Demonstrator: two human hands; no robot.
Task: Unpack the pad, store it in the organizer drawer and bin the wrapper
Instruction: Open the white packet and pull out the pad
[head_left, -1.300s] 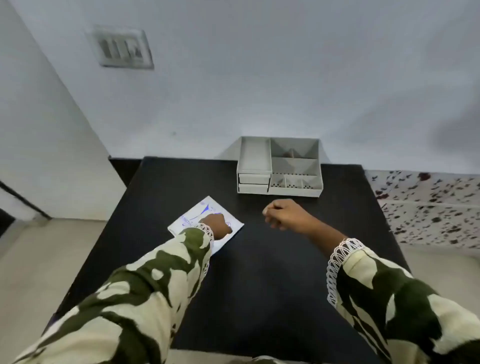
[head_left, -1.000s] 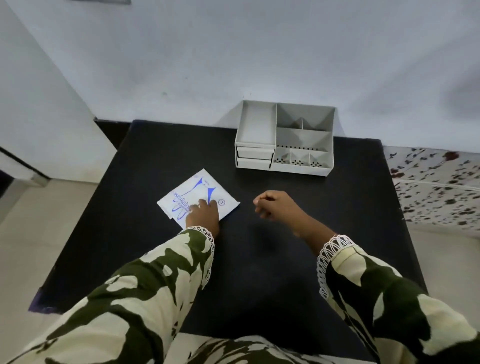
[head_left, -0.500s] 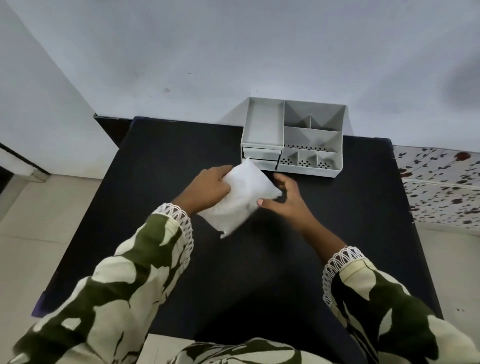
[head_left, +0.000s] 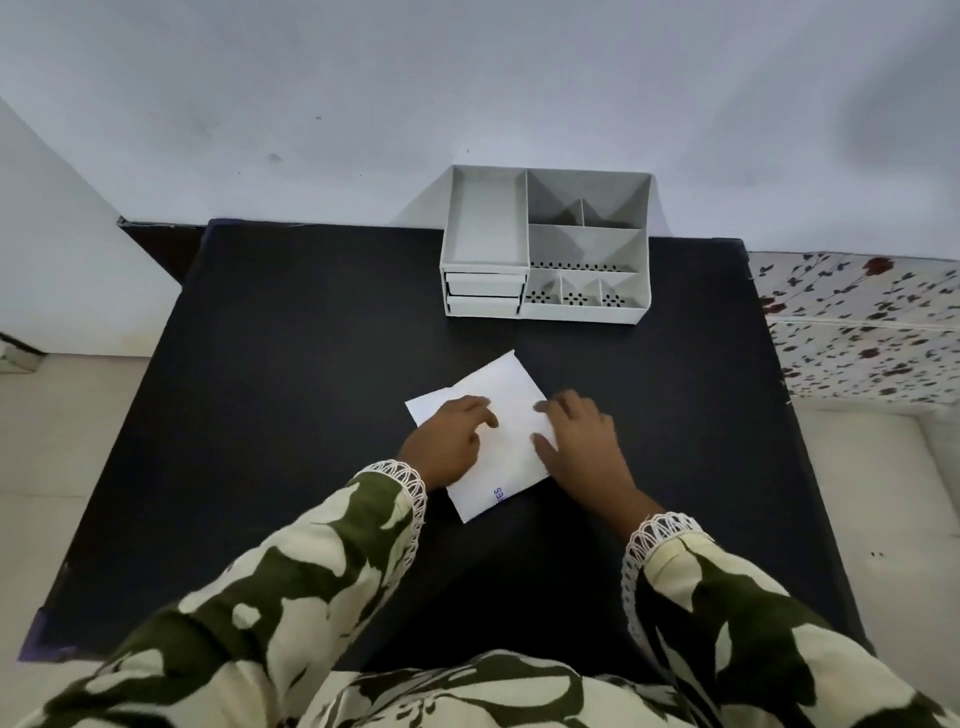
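Both hands' grip released, left hand (head_left: 451, 440) and right hand (head_left: 582, 451) flat on wrapped pad (head_left: 506, 397); organizer (head_left: 545, 244) beyond.

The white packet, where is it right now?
Head view: the white packet lies flat mid-table, under the left hand and right hand, nearer than the grey organizer.

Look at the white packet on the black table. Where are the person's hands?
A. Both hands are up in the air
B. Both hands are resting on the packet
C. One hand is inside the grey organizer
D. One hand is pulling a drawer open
B: the left hand and the right hand both lie on the white packet, which sits flat on the black table, apart from the grey organizer.
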